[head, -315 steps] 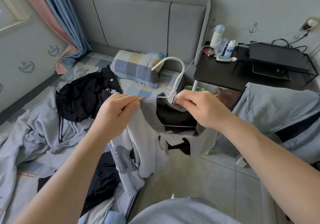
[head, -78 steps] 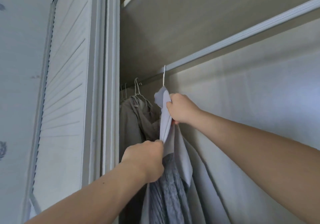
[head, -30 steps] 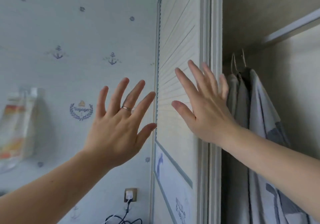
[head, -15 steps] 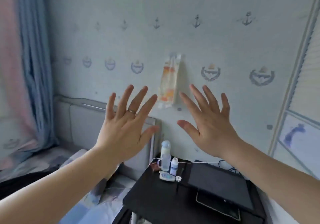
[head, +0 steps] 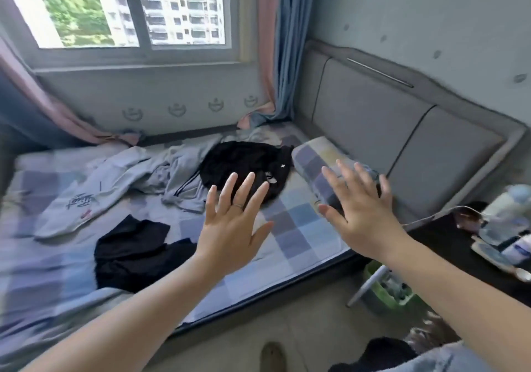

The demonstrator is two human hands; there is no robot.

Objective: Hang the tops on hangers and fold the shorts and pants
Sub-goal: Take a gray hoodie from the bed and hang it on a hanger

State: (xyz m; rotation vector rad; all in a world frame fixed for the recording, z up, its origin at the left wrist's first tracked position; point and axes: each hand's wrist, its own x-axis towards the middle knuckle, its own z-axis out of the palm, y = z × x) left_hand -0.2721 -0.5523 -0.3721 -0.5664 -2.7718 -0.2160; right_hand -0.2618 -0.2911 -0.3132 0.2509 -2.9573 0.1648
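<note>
The view had swung away from the wall and the wardrobe where a grey top was being hung moments earlier, and now looked down at the bed [head: 298,228]. The left hand [head: 230,228] and right hand [head: 362,222] remained as before: both raised at centre frame, fingers spread wide, holding nothing and touching nothing.

This looked like the gap between garments, with one top done and the next not yet chosen. The remaining clothes lay on the checked sheet. A crumpled black heap [head: 244,162] sat at centre, just above the left fingertips in the frame. A flatter black garment [head: 132,251] lay at lower left. Pale grey clothes [head: 115,182] sprawled across the left of the frame, one with dark side stripes and one with printed lettering.

The next move probably called for reaching down to one piece, shaking it out and finding whether it was a top or bottoms. Bunched as they were, the black pieces did not show which.

All the fabric looked soft and limp, creased into loose folds. A checked pillow [head: 316,159] lay against the padded grey headboard [head: 402,130] at right.
</note>
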